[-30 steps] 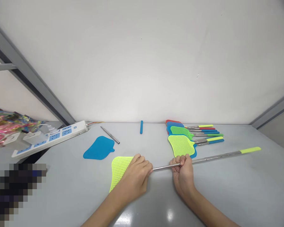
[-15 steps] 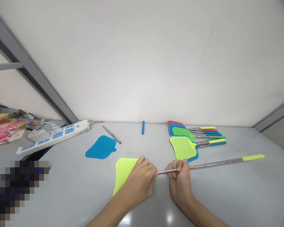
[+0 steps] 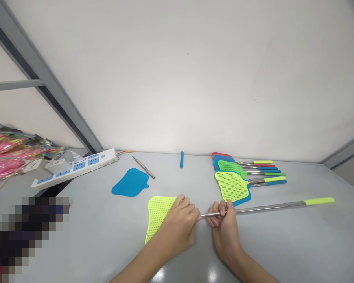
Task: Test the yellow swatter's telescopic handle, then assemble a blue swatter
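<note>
A yellow fly swatter [image 3: 159,214] with an extended metal rod and a yellow grip lies across both my hands, its mesh head at the left. My left hand [image 3: 183,220] is closed where head and rod meet, hiding the joint. Just to the right, my right hand [image 3: 225,222] has its fingers curled around the thin part of the rod. Beyond my hands lie a loose blue swatter head [image 3: 130,182], a short metal rod [image 3: 144,167] and a blue grip [image 3: 181,159].
Several fly swatters in mixed colours are stacked at the back right, a yellow one [image 3: 232,186] on top. A white power strip [image 3: 76,169] with plugs crosses the left edge of the grey table [image 3: 91,236]. Plastic-wrapped pink items [image 3: 8,157] lie beyond it. A wall stands behind.
The whole scene has shifted slightly to the right in view. Both hands keep their hold on the yellow swatter, with hardly any change in their position along the rod.
</note>
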Motion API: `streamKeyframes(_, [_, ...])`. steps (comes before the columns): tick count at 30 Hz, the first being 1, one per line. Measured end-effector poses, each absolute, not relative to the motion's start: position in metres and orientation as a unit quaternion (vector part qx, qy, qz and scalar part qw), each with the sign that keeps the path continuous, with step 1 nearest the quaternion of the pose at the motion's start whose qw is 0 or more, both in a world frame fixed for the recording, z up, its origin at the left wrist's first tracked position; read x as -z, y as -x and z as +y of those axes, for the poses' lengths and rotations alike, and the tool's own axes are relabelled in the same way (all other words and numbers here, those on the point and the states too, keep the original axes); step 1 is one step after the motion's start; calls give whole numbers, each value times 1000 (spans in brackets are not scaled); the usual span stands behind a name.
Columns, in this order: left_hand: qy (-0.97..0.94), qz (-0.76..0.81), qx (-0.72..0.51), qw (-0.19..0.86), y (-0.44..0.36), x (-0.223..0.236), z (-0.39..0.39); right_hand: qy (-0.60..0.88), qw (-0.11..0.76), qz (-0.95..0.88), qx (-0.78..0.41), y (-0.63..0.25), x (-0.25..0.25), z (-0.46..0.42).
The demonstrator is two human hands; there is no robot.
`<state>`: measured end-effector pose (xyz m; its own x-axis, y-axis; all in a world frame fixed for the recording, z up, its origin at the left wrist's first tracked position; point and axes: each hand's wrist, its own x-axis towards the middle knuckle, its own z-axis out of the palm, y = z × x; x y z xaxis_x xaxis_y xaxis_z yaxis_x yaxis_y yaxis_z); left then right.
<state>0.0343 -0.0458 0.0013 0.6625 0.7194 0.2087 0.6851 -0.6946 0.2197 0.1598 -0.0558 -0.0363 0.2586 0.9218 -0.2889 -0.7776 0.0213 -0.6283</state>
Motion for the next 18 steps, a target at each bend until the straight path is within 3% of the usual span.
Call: streamKeyframes(18, [-919, 357, -145, 83, -17, -4, -28, 450, 620, -152, -625, -170, 31, -47])
